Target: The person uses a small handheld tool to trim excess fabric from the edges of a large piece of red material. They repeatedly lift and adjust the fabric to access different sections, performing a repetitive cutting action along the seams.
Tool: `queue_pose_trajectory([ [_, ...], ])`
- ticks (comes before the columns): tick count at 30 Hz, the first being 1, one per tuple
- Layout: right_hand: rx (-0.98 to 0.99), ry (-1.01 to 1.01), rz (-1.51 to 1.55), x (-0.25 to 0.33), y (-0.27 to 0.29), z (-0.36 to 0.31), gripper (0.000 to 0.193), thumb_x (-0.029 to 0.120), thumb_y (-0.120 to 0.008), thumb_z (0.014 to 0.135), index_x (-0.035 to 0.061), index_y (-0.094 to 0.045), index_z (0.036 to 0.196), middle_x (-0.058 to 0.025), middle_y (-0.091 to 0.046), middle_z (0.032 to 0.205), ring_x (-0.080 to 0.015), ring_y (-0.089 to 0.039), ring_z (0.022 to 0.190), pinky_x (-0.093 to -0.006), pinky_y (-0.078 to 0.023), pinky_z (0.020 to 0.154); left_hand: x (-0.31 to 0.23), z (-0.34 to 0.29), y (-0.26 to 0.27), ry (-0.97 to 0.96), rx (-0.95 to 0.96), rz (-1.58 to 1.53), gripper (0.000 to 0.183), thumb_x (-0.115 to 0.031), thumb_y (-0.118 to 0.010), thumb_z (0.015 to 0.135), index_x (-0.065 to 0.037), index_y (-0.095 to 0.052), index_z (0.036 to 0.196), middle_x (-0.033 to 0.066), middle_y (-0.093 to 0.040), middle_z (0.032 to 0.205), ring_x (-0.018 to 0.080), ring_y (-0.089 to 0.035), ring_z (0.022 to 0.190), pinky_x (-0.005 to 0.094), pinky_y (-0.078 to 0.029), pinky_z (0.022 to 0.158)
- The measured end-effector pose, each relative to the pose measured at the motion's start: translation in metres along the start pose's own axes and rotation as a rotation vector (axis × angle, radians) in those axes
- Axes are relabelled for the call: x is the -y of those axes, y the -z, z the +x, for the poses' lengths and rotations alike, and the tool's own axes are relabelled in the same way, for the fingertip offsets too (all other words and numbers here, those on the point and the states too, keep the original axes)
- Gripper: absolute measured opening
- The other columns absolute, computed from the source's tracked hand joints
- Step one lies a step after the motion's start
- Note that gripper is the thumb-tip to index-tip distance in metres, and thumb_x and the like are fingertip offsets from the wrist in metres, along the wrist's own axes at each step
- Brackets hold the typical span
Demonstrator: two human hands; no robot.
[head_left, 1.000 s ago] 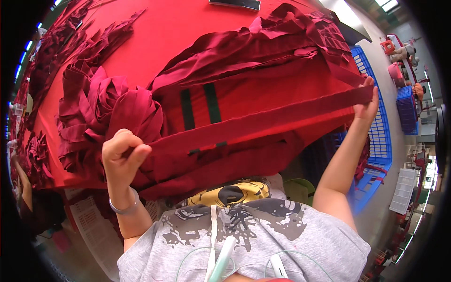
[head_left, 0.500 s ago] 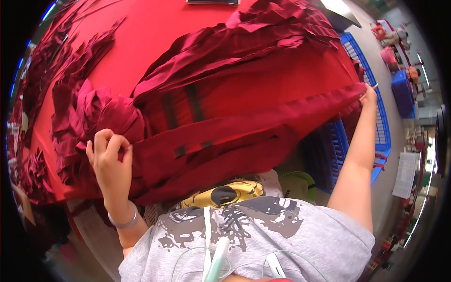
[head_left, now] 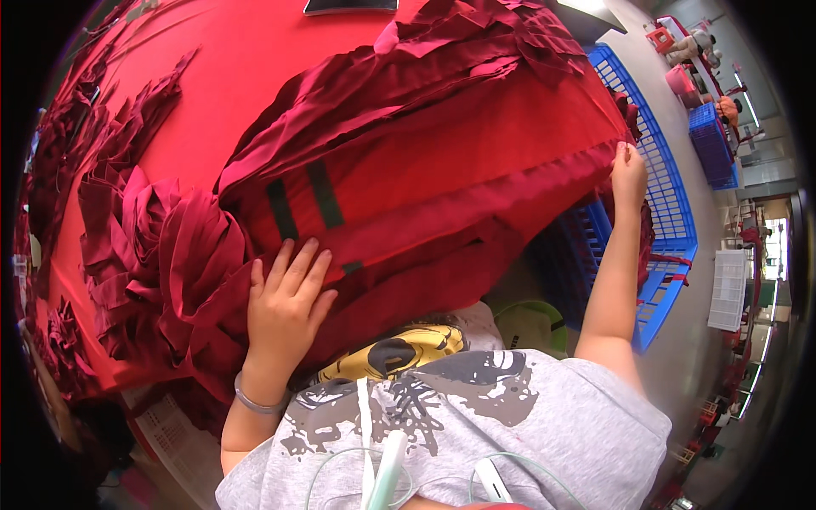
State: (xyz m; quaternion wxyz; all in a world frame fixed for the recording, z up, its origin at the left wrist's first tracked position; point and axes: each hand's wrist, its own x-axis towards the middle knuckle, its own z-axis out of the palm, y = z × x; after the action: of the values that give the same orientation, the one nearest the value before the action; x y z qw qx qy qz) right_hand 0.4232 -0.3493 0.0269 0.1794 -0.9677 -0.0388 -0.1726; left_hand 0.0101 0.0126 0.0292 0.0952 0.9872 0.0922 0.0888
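A long dark red fabric strip (head_left: 476, 195) is stretched across the red table in front of me. My left hand (head_left: 289, 310) lies palm down on the strip's left part, its fingers spread. At the table's right edge, my right hand (head_left: 629, 174) pinches the strip's far end between thumb and fingertips. Two dark green bars (head_left: 325, 194) show on the red surface just beyond my left hand. To the left of that hand sits a bunched heap of dark red fabric (head_left: 183, 255). Further back, a long gathered pile of the same fabric (head_left: 408, 93) runs toward the right.
Blue plastic baskets (head_left: 659, 170) stand on the floor at the right of the table (head_left: 255, 93), with dark red fabric in them. A dark flat device (head_left: 350, 6) rests at the back. A green-rimmed item (head_left: 531, 330) is beside my lap. Other people work far right.
My left hand has moved right, and its pinched fingers have spread flat on the fabric. My right hand has shifted slightly left, still at the strip's end. The view has shifted a little.
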Motion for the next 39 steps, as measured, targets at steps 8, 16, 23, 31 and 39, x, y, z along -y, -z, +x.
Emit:
queue_pose_trajectory([
  [8,0.324,0.368,0.583,0.161,0.023,-0.173,0.052,0.024,-0.057,0.098,-0.0033,-0.039,0.139,-0.0225,-0.053,0.12,-0.0338,-0.056,0.105,-0.0407,-0.046,0.092,0.003,-0.025,0.013,0.097,-0.044,0.172,0.037,-0.037,-0.065,0.087,-0.01,-0.069,0.112,0.0042,-0.062,0.125,0.0232,-0.051,0.125,0.0606,-0.011,0.113],
  [16,0.602,1.031,0.432,0.23,0.02,-0.26,0.044,0.009,-0.063,0.084,-0.0014,-0.058,0.126,-0.0082,-0.057,0.078,-0.0218,-0.061,0.066,-0.0324,-0.05,0.054,-0.002,-0.009,-0.012,0.013,-0.101,-0.054,0.049,-0.035,-0.068,0.084,-0.01,-0.061,0.126,0.0089,-0.054,0.134,0.0282,-0.05,0.122,0.0464,-0.042,0.098],
  [23,0.518,1.083,0.356,0.233,0.026,-0.263,0.037,0.011,-0.067,0.078,0.0003,-0.066,0.114,-0.004,-0.056,0.067,-0.0178,-0.059,0.056,-0.0305,-0.047,0.046,-0.003,-0.014,-0.027,0.034,-0.184,-0.007,0.055,-0.042,-0.07,0.077,-0.021,-0.06,0.127,0.0047,-0.054,0.133,0.0233,-0.05,0.12,0.0451,-0.038,0.1],
  [31,0.329,0.875,0.554,0.246,0.014,-0.254,0.037,0.002,-0.068,0.076,-0.0013,-0.066,0.112,-0.0049,-0.053,0.061,-0.0196,-0.054,0.049,-0.0327,-0.044,0.044,-0.003,-0.016,-0.025,0.046,-0.175,-0.063,0.058,-0.045,-0.069,0.079,-0.017,-0.058,0.129,0.0058,-0.054,0.134,0.0253,-0.05,0.121,0.0465,-0.039,0.1],
  [39,0.513,1.05,0.479,0.247,0.014,-0.266,0.031,0.008,-0.067,0.076,0.002,-0.07,0.106,-0.0031,-0.055,0.063,-0.0169,-0.057,0.052,-0.0295,-0.045,0.045,0.003,-0.017,-0.024,0.024,-0.202,-0.138,0.057,-0.038,-0.07,0.078,-0.007,-0.059,0.124,0.0088,-0.056,0.135,0.0258,-0.052,0.122,0.0459,-0.041,0.099],
])
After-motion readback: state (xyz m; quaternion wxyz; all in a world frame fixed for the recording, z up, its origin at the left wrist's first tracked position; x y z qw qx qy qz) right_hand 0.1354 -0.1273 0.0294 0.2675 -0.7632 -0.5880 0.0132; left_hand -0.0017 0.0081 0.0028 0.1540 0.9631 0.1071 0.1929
